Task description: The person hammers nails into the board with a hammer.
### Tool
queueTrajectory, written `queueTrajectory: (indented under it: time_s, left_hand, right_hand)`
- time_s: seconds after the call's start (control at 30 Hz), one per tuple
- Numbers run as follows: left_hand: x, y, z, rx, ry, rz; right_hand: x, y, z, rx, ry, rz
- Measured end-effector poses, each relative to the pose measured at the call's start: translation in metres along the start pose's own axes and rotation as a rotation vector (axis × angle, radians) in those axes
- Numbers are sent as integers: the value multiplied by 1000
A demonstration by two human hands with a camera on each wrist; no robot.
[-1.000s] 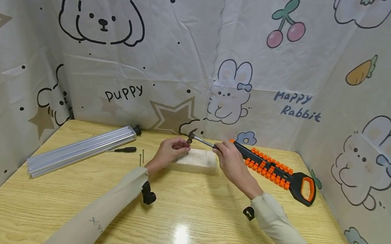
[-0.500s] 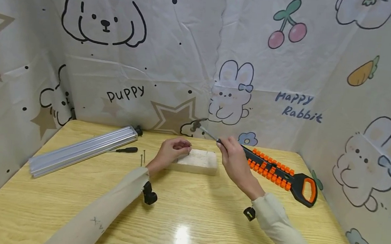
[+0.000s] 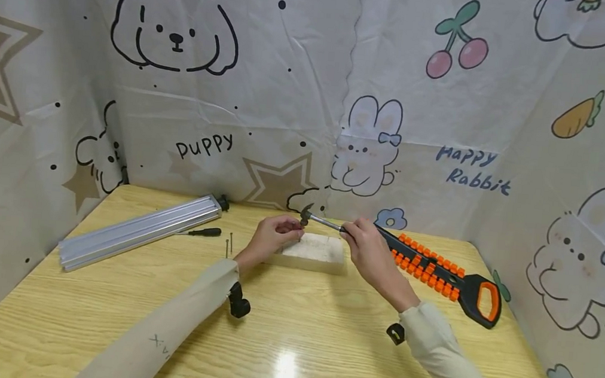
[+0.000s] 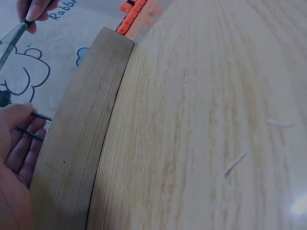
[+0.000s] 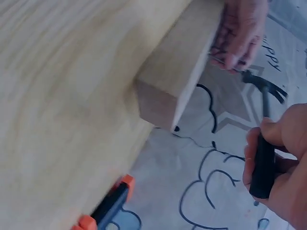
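A pale wooden block [image 3: 313,253] lies on the table in front of both hands. My left hand [image 3: 274,234] is at its left end, thumb and fingertips pinching a thin nail [image 4: 40,116] over the top face. In the left wrist view a second dark shaft [image 4: 29,133] shows close to the curled fingers. My right hand [image 3: 371,252] grips the black handle [image 5: 263,167] of a small claw hammer [image 3: 325,222]. The hammer's head is right above the left fingertips, at the top of the nail, which they mostly hide in the head view.
At the left lies a grooved silver metal bar [image 3: 142,232] with a black end, beside a black-handled screwdriver [image 3: 205,232]. Two thin nail-like pieces [image 3: 229,245] are left of the block. A black tool with orange clips [image 3: 430,269] and a looped handle lies right.
The hammer head was down at the left fingertips, rose up and to the right, and is now down again. The left hand keeps its pinch at the block. The head view has shifted slightly.
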State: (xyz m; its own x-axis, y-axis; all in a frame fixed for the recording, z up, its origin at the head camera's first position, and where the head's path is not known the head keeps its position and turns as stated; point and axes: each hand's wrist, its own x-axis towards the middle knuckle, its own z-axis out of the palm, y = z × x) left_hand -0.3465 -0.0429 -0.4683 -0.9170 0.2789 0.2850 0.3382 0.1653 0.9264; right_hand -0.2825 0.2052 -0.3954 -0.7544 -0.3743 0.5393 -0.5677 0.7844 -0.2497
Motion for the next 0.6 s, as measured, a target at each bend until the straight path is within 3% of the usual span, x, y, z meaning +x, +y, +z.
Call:
queueTrajectory:
  time_s: [0.47, 0.6]
  left_hand:
    - [-1, 5, 0, 17, 6, -13]
    - [-2, 5, 0, 23, 5, -4]
  right_hand:
    - [-2, 0, 5, -12, -36, 34]
    - [5, -4, -4, 45, 14, 23]
